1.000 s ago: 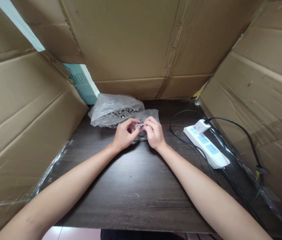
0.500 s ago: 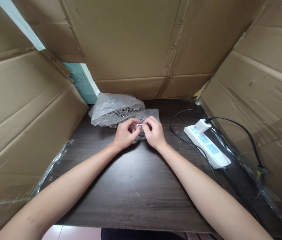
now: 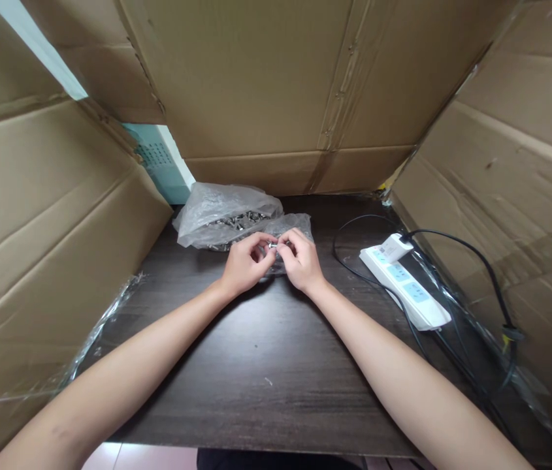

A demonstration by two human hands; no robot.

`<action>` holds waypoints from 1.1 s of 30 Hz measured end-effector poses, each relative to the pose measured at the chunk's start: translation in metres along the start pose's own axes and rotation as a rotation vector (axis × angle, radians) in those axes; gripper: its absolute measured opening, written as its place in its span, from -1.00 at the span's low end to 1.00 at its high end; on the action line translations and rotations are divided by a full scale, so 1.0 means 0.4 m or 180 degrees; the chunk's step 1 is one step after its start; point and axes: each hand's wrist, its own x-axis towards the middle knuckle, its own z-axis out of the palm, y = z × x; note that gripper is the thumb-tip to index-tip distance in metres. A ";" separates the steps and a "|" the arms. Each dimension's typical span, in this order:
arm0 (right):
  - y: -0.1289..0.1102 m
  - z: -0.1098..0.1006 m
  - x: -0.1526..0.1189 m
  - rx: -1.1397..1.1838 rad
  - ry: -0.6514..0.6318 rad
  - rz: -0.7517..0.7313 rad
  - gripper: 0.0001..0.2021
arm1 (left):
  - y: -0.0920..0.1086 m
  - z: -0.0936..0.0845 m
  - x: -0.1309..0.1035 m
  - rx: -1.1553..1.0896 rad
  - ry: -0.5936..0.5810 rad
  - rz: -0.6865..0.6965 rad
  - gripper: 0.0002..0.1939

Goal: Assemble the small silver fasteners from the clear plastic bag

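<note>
Between my fingertips is a small silvery screw (image 3: pixel 272 245), lying roughly level. My left hand (image 3: pixel 247 262) pinches its left end with thumb and forefinger. At the other end, the thumb and fingers of my right hand (image 3: pixel 301 260) close on it and partly cover it. Just behind my hands lies a clear plastic bag (image 3: pixel 229 201), its mouth showing many small metal parts (image 3: pixel 243 220) inside. A second crumpled piece of clear plastic (image 3: pixel 300 224) sits behind my right hand; what it holds is mostly hidden.
Cardboard walls (image 3: pixel 256 78) enclose the dark wooden table (image 3: pixel 256 365) at the back and both sides. On the right rests a white power strip (image 3: pixel 407 287) with a plugged-in adapter (image 3: pixel 394 248). Black cables (image 3: pixel 481 261) loop around it.
Both hands stay in nearly the same place, still holding the screw between them. Only a slight shift of the fingers shows.
</note>
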 end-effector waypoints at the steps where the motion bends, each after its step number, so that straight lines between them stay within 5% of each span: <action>1: 0.002 0.002 0.000 -0.0008 0.0003 -0.0016 -0.78 | 0.000 0.000 0.000 0.0007 -0.0001 0.0019 -0.83; 6: 0.005 0.008 -0.003 -0.0031 0.0043 0.0052 -0.56 | -0.001 0.003 0.000 0.0036 0.0017 0.0054 -0.85; 15: -0.001 0.000 -0.001 -0.0051 0.0021 0.0012 -0.82 | 0.002 0.000 0.000 0.0010 -0.0019 0.0051 -0.82; 22: 0.008 0.010 -0.003 -0.0102 0.0019 0.0072 -0.49 | 0.002 0.003 0.000 0.0042 0.0015 0.0077 -0.84; 30: -0.002 -0.001 -0.002 -0.0114 -0.0024 0.0039 -0.85 | 0.002 0.001 0.000 0.0030 -0.0013 0.0077 -0.82; 33: 0.001 0.001 -0.001 -0.0066 -0.0028 0.0001 -0.83 | 0.001 0.001 0.000 0.0028 -0.0018 0.0077 -0.82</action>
